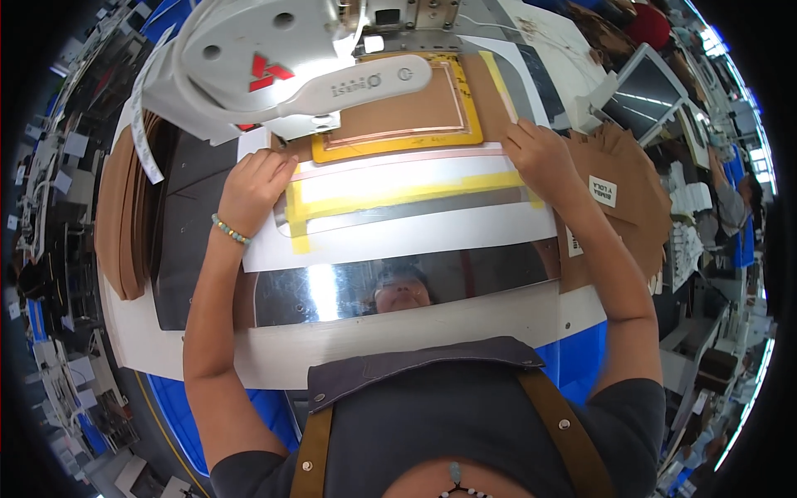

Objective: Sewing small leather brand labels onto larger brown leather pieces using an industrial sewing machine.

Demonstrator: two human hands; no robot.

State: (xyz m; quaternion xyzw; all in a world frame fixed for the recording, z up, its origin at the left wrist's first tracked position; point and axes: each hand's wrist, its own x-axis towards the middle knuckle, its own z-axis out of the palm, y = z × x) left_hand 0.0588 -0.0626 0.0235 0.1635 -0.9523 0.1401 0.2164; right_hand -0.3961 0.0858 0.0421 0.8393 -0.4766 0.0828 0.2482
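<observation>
A brown sheet (398, 114) lies flat under the head of a white sewing machine (241, 70). A yellow rectangular frame (474, 116) with a pale inner border rests on it. My left hand (256, 189), a beaded bracelet at its wrist, is closed with its fingertips at the sheet's near left corner. At the near right corner, beside a strip of yellow tape (501, 87), my right hand (541, 162) pinches the sheet's edge. Beneath and nearer to me is a white plate (398, 228) marked with yellow tape strips. The fingertips of both hands are partly hidden.
A shiny metal plate (490, 272) covers the table's near part. Brown pieces are stacked at the left (124, 216), and more brown pieces (623, 166), some with white labels, lie at the right. Behind those stands a tilted screen (643, 93). A white tape (148, 124) hangs off the machine.
</observation>
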